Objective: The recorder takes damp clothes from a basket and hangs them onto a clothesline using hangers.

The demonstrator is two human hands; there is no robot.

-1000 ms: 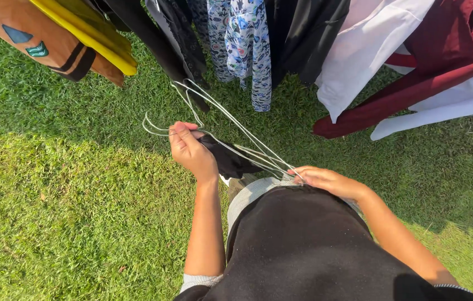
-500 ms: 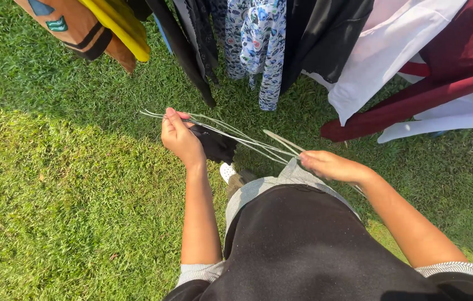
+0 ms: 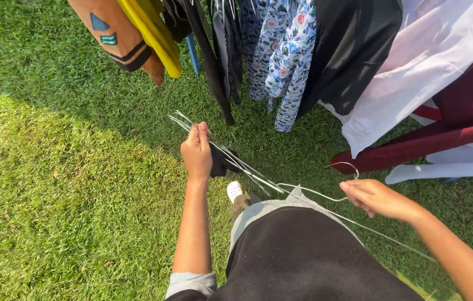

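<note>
Since a second ago my right hand [image 3: 378, 199] has pulled away to the right, drawing one wire hanger [image 3: 325, 196] clear of the bunch, and the view has swung so the hanging clothes sit further right. My left hand [image 3: 197, 151] is closed around the remaining bundle of wire hangers [image 3: 231, 159], gripping them near their upper ends together with a piece of dark cloth [image 3: 221, 163] that droops just below the fist. My right hand is pinched shut on the single hanger just under its hook [image 3: 348, 167]; its long wire runs down past my wrist over the grass [image 3: 64, 184].

The single hanger's near end appears to touch the bundle close to my striped top [image 3: 264, 203], though I cannot tell for sure whether it is fully free, the wires being thin and overlapping.

In my judgement the risk is a snag: if that end is caught, a further pull could drag the whole bundle or tug the dark cloth loose onto the grass. The hook also sits near the maroon garment [image 3: 459, 134] and could catch its edge.
</note>
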